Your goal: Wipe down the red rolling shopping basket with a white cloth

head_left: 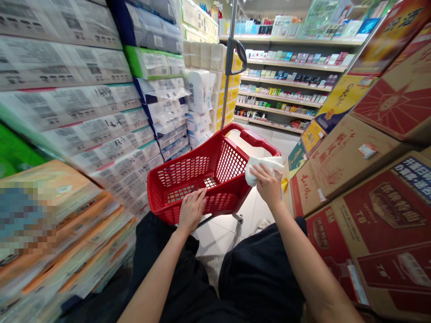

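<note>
A red plastic shopping cart point(182, 174) with a perforated basket stands in front of my knees, its handle point(259, 140) toward the far right. My left hand point(193, 207) rests on the near rim of the basket, fingers laid over the edge. A folded white cloth point(251, 174) is under my right hand point(267, 178), which presses it against the cart's corner below the handle. My right fingers are bent over the cloth. The basket's visible floor holds nothing that I can see.
Wrapped paper packs point(67, 63) are stacked high on the left, with orange packs point(84, 224) nearer. Cardboard cartons point(380, 202) line the right side. Behind the cart rise a metal pole point(227, 98) and shelves of small goods point(289, 78). A caster point(238, 218) touches the tiled floor point(215, 237).
</note>
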Available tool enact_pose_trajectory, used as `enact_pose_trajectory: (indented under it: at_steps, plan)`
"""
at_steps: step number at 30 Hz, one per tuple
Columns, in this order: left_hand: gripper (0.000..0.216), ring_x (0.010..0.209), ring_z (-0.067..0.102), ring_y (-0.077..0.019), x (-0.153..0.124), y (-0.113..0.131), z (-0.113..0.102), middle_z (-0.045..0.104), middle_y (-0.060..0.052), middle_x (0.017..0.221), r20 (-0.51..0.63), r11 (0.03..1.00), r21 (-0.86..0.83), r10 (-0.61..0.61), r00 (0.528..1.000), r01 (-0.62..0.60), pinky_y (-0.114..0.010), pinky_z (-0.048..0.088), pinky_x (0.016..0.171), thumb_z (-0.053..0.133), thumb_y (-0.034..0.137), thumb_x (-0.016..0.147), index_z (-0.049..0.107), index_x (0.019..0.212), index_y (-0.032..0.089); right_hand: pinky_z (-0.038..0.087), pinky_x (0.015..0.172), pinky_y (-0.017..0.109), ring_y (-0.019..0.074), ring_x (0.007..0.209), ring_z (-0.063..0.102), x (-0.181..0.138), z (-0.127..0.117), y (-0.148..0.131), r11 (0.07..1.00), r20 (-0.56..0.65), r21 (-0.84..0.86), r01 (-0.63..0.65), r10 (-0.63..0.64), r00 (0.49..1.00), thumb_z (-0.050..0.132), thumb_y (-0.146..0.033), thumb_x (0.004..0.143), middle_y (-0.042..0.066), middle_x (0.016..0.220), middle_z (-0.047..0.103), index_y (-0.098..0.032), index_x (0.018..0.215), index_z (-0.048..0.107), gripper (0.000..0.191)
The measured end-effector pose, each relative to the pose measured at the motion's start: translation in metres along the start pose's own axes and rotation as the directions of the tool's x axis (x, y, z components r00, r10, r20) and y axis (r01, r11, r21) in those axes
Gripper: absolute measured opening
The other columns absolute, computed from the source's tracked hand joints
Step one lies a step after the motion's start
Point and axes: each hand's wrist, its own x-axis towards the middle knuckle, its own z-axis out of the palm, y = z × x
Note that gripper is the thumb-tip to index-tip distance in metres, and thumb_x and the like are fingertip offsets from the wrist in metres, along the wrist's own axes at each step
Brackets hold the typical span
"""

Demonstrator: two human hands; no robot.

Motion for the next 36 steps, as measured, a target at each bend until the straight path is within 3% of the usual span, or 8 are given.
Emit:
enact_pose_trajectory:
  at_steps: [5,12,15,19,25,28,32,36]
  plan:
    - [0.047,0.126,0.048,-0.0202,0.0,0.003,0.0,0.055,-0.006,0.139,-0.008,0.999,-0.039,-0.028,1.0,0.027,-0.038,0.03,0.108,0.023,0.026,0.102,0.041,0.146,0.023,0.02,0.102,0.046,0.0242,0.128,0.052,-0.002,0.008,-0.014,0.996,-0.057,-0.002,-0.087,0.087,0.995,0.045,-0.011,0.089,0.002,0.131,0.065,-0.031,0.12,0.065,0.042]
    - [0.048,0.126,0.047,-0.0205,0.001,0.005,0.001,0.056,-0.006,0.138,-0.004,0.998,-0.054,-0.03,1.0,0.03,-0.039,0.03,0.108,0.023,0.025,0.101,0.042,0.145,0.023,0.019,0.103,0.044,0.0232,0.13,0.049,-0.027,0.044,-0.113,0.991,0.088,0.133,0.033,-0.045,0.995,0.047,-0.017,0.093,0.001,0.133,0.063,-0.031,0.123,0.063,0.037]
    - [0.047,0.126,0.047,-0.0211,0.001,0.003,0.003,0.056,-0.007,0.137,-0.01,0.998,-0.051,-0.029,1.0,0.028,-0.039,0.03,0.108,0.023,0.025,0.101,0.045,0.142,0.021,0.019,0.103,0.043,0.0227,0.132,0.048,-0.033,0.053,-0.14,0.986,0.124,0.154,0.062,-0.081,0.989,0.046,-0.021,0.095,0.001,0.135,0.061,-0.032,0.126,0.06,0.036]
    - [0.047,0.126,0.048,-0.0207,0.0,0.001,0.002,0.056,-0.006,0.137,0.005,0.999,-0.047,-0.025,1.0,0.025,-0.038,0.03,0.108,0.023,0.025,0.101,0.043,0.144,0.021,0.016,0.106,0.044,0.0212,0.129,0.05,-0.027,0.049,-0.124,0.977,0.138,0.163,0.139,-0.162,0.977,0.045,-0.02,0.095,-0.001,0.135,0.061,-0.034,0.125,0.06,0.036]
    - [0.048,0.124,0.05,-0.0199,0.001,0.002,-0.002,0.057,-0.006,0.137,0.01,0.999,-0.034,-0.02,1.0,0.021,-0.038,0.033,0.107,0.025,0.025,0.101,0.042,0.145,0.023,0.015,0.107,0.045,0.0238,0.125,0.053,0.002,0.014,-0.027,0.996,0.094,0.01,0.085,-0.086,0.992,0.047,-0.013,0.089,0.0,0.129,0.066,-0.034,0.122,0.064,0.043]
    - [0.048,0.124,0.05,-0.0201,0.001,0.003,0.0,0.057,-0.006,0.137,0.008,0.999,-0.045,-0.026,1.0,0.027,-0.038,0.031,0.107,0.025,0.025,0.101,0.042,0.145,0.023,0.016,0.106,0.046,0.0233,0.125,0.053,0.011,0.003,0.004,0.998,0.022,-0.055,0.006,-0.005,1.0,0.045,-0.013,0.089,-0.001,0.127,0.067,-0.035,0.122,0.064,0.044]
    - [0.047,0.124,0.05,-0.0197,0.002,0.003,0.003,0.058,-0.005,0.136,-0.008,0.998,-0.05,-0.039,0.999,0.039,-0.038,0.031,0.107,0.025,0.025,0.101,0.042,0.145,0.025,0.018,0.103,0.046,0.0242,0.126,0.053,0.007,0.008,-0.011,0.997,-0.035,-0.02,-0.077,0.077,0.996,0.045,-0.011,0.088,0.001,0.127,0.067,-0.032,0.118,0.066,0.042]
    - [0.047,0.124,0.049,-0.0198,0.002,0.004,0.004,0.057,-0.005,0.136,-0.012,0.998,-0.046,-0.043,0.999,0.042,-0.038,0.031,0.107,0.025,0.025,0.101,0.042,0.145,0.024,0.018,0.104,0.046,0.0239,0.126,0.053,-0.01,0.03,-0.073,0.994,0.005,0.103,-0.038,0.038,0.999,0.046,-0.011,0.089,0.001,0.126,0.068,-0.03,0.117,0.066,0.039]
